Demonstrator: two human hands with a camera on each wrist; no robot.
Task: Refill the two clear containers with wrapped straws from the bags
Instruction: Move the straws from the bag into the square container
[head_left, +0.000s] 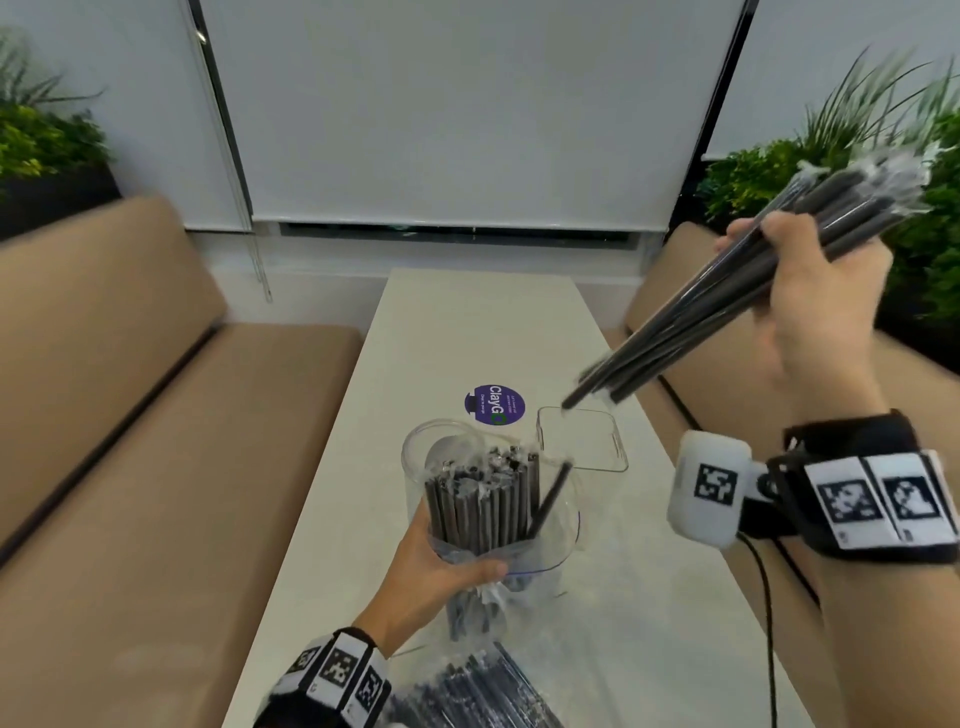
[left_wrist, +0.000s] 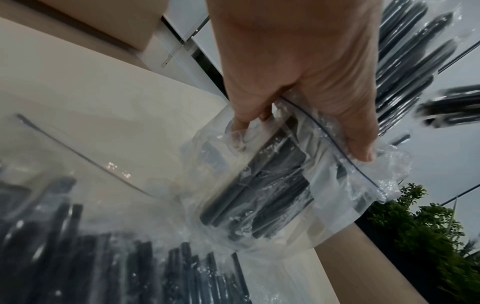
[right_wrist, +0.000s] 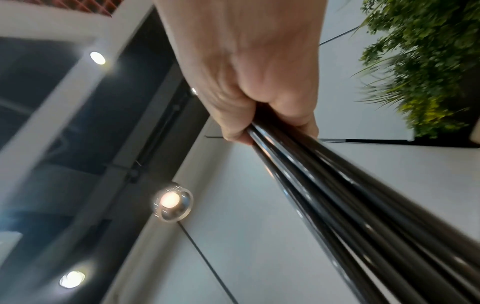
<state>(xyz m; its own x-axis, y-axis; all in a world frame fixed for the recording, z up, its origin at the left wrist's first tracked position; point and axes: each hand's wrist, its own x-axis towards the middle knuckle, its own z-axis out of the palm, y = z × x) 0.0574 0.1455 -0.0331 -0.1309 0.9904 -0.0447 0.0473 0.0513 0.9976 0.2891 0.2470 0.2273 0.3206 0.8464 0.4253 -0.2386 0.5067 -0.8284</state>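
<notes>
Wrapped straws (head_left: 480, 512), dark and sealed in clear sleeves, stand bunched upright in a clear plastic bag (head_left: 545, 540) at the near middle of the pale counter (head_left: 467, 332), where the person's left hand (head_left: 441, 571) grips the bag low down, fingers and thumb curled around the gathered plastic; the left wrist view shows the same hold, thumb (left_wrist: 359, 139) pressed on the bag's blue-lined zip edge (left_wrist: 337, 144). A round clear container (head_left: 415, 452) sits just behind the bag, its rim showing at the bag's far left side, though whether the two touch cannot be told. At the near edge of the counter lies a second bag of straws (head_left: 467, 696), flat on its side. Farther along the counter is a purple round sticker (head_left: 494, 405), and just right of it stands a square clear container (head_left: 582, 439) with no straws visible in it. Above and to the right, the right hand (head_left: 810, 291) is closed around a loose bundle of straws (head_left: 727, 296), held at a slant with the lower tips just over the square container's far rim and the crinkled wrapper ends fanning up toward the plants (head_left: 883, 156) at far right. Tan bench seats (head_left: 130, 415) flank the counter on both sides, beneath drawn white blinds (head_left: 467, 104).
</notes>
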